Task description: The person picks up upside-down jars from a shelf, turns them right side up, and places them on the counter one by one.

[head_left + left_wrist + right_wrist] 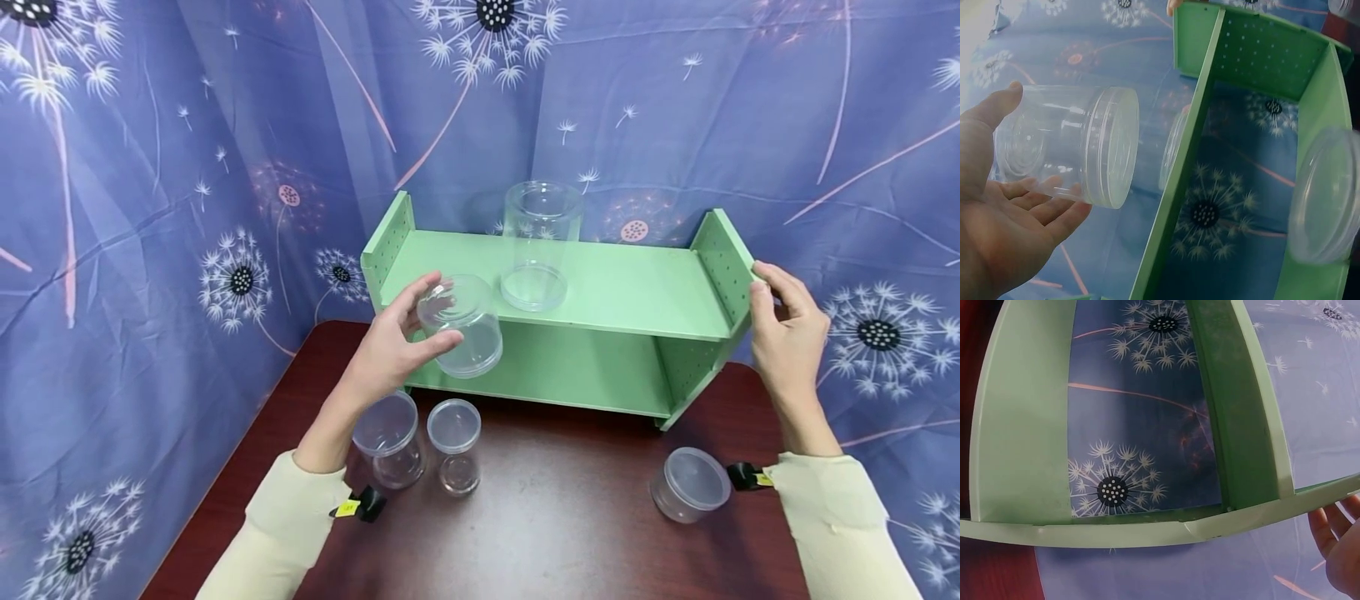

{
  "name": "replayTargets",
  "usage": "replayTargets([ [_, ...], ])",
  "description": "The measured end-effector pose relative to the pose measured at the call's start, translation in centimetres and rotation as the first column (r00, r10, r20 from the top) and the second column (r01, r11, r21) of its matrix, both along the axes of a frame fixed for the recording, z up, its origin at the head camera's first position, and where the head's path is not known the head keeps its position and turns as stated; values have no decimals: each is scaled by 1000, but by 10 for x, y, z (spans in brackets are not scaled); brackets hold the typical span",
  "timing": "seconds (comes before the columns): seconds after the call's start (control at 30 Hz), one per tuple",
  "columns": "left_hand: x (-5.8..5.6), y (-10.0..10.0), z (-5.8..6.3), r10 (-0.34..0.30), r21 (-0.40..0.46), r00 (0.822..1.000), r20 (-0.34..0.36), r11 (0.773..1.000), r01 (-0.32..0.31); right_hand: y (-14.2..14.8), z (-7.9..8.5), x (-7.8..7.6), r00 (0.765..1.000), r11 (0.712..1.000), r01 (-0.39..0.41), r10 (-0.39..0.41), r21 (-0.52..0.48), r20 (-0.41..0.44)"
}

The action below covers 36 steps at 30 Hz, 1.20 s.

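My left hand [397,337] grips a clear plastic jar [471,346] around its side, thumb and fingers spread across it. The jar's ringed lid end faces down, and it hangs just in front of the upper board of a green two-tier shelf [637,287]. In the left wrist view the jar [1063,140] shows side-on, close to the board's edge. A taller clear jar [538,242] stands on the upper board, left of its middle. With fingers and thumb, my right hand [791,325] holds the upper front corner of the shelf's right side panel [723,258].
On the dark red table [540,500] a wide lidded jar [397,467] and a narrow lidded jar [459,473] stand at front left of the shelf. A short lidded jar [682,500] stands at right. Blue dandelion-print cloth [262,125] hangs behind and at left.
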<state>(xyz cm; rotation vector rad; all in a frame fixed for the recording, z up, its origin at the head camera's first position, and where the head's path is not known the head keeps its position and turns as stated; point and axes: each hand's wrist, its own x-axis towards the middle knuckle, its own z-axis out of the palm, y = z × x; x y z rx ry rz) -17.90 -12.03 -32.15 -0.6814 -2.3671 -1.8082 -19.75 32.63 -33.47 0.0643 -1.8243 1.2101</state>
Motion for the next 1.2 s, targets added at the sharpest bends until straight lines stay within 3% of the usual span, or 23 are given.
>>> replayTargets([
  [0.27, 7, 21, -18, -37, -4, 999, -11, 999, 37, 2, 0, -1, 999, 1000, 15, -15, 5, 30],
  [0.57, 18, 53, -42, -80, 14, 997, 9, 997, 80, 26, -18, -18, 998, 1000, 3, -2, -11, 68],
  [1.2, 39, 98, -82, -140, 30, 979, 150, 990, 137, 29, -15, -19, 993, 995, -44, 53, -92, 102],
])
